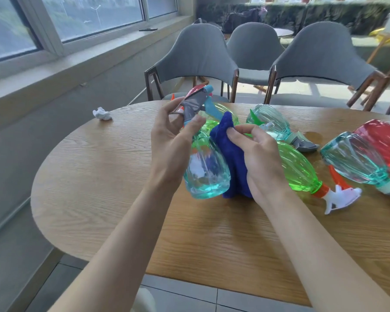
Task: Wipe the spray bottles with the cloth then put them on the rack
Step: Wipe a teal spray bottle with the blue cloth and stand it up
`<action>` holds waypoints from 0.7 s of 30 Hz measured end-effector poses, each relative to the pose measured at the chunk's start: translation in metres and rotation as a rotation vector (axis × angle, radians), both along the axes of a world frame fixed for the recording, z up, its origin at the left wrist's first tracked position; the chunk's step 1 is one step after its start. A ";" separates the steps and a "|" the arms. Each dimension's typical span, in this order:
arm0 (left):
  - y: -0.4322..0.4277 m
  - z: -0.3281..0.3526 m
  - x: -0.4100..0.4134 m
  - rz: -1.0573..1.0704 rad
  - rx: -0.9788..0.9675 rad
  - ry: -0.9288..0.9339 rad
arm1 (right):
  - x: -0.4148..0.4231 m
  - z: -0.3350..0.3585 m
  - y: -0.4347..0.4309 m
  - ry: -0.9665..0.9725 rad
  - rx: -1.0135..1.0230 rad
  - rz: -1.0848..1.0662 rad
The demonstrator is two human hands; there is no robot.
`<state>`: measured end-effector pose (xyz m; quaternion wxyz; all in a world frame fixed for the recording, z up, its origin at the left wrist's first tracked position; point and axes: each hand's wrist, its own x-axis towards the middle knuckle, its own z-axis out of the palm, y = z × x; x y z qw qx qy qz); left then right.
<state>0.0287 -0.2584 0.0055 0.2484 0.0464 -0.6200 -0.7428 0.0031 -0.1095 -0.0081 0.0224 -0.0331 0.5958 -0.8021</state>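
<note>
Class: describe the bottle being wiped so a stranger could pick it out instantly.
Start at the wooden table. Over its middle, the left hand grips a teal bottle by its grey head, a blue cloth against it. It alone is held; the other bottles lie loose.

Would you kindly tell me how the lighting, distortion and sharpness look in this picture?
Head view: daylight from the window lights the table softly; the wide lens bows the sill and table edge; glints sit on the green bottle; the held teal bottle and blue cloth look fairly sharp, the far hedge soft.
</note>
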 end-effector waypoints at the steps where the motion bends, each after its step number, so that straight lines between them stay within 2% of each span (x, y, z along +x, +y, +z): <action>1: 0.000 0.000 -0.001 0.024 0.025 -0.003 | 0.001 0.001 0.001 0.007 0.005 0.033; 4: 0.000 -0.002 -0.002 0.084 0.069 -0.020 | 0.003 0.002 0.002 0.117 0.046 0.077; 8: 0.000 -0.002 -0.002 0.073 0.028 -0.020 | 0.005 -0.003 -0.003 0.217 0.134 0.023; 17: 0.012 -0.007 0.008 -0.156 -0.082 0.049 | 0.001 0.000 -0.001 -0.042 -0.135 0.038; 21: 0.015 -0.006 0.010 -0.200 -0.115 0.078 | 0.000 0.003 0.000 -0.047 -0.128 0.060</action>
